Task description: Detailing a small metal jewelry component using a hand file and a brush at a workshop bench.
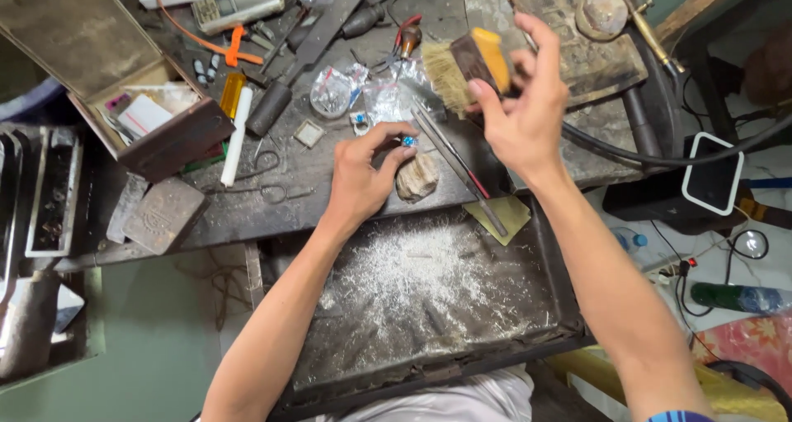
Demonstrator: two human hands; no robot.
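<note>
While right hand (pixel 528 117) holds brush (pixel 462 67), tray (pixel 544 249) bears white filings (pixel 412 282).

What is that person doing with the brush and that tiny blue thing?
A person sits at a messy dark workbench. Their right hand holds up a small brush with pale bristles and an orange handle. Their left hand pinches a tiny piece with a blue stone just above a lumpy wooden block at the bench edge. Below the hands, a dark tray is dusted with white powder. Tweezers, little plastic bags and an open box lie around.
</note>
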